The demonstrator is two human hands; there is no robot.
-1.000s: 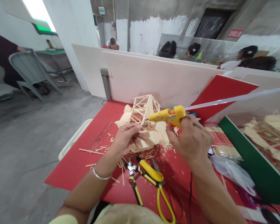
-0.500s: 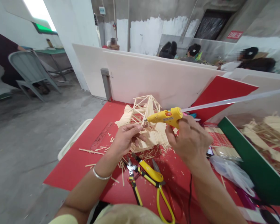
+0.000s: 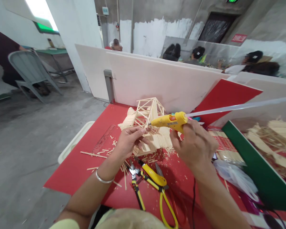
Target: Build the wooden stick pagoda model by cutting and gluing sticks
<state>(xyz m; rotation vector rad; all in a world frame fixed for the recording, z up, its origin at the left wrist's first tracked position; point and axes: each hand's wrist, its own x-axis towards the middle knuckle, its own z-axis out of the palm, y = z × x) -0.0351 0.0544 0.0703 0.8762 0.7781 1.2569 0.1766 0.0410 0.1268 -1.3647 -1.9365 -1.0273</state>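
My right hand [image 3: 196,141] grips a yellow hot glue gun [image 3: 168,121], its nozzle pointing left. A long clear glue stick [image 3: 228,107] runs out of its back end. Just below the nozzle, my left hand [image 3: 130,140] pinches a small wooden stick [image 3: 146,126] between thumb and forefinger; the fingers partly hide it. Behind both hands a small house-like frame of thin wooden sticks [image 3: 154,106] stands on the table, with slatted stick panels [image 3: 154,143] around its base. I cannot tell whether the nozzle touches the stick.
On the red tabletop [image 3: 85,175] lie pliers [image 3: 134,178], a yellow-handled cutter [image 3: 154,174], scissors [image 3: 165,203], a clear ruler [image 3: 103,138] and scattered stick scraps. A green board [image 3: 255,162] and a plastic bag [image 3: 237,178] are at right. White partitions [image 3: 162,79] rise behind; people sit beyond.
The view has shifted very slightly. Both hands, the glue gun and the stick frame keep nearly the same positions relative to one another.
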